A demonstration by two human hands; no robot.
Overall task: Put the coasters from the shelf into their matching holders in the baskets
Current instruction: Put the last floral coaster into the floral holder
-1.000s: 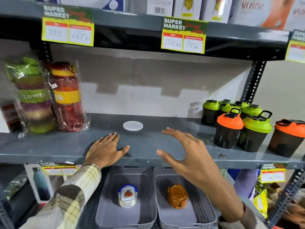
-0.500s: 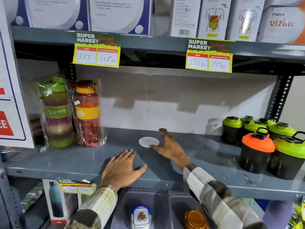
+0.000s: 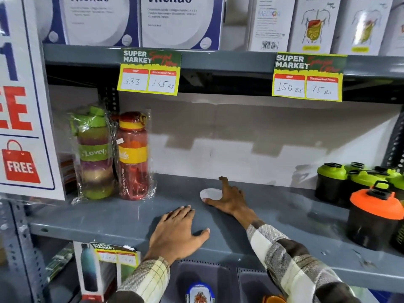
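A round white coaster [image 3: 210, 194] lies flat on the grey shelf [image 3: 284, 217], near the middle. My right hand [image 3: 230, 199] rests beside it on its right, thumb and fingers spread around its edge and touching it. My left hand [image 3: 178, 232] lies palm down on the shelf's front edge, holding nothing. Below the shelf two grey baskets show: the left basket [image 3: 181, 274] holds a blue-and-white holder [image 3: 200, 293] with a flower picture, the right basket [image 3: 249, 281] holds an orange holder [image 3: 273, 299], mostly cut off by the frame.
Two wrapped bottles, green [image 3: 94, 152] and red [image 3: 133, 156], stand at the shelf's left. Shaker bottles with green [image 3: 331, 181] and orange [image 3: 375, 217] lids crowd the right end. Price tags hang from the shelf above. A white sale sign [image 3: 21, 106] covers the left.
My right hand reached forward from the shelf's front to the white coaster and now touches it. The view moved closer and up; my left hand stayed put.
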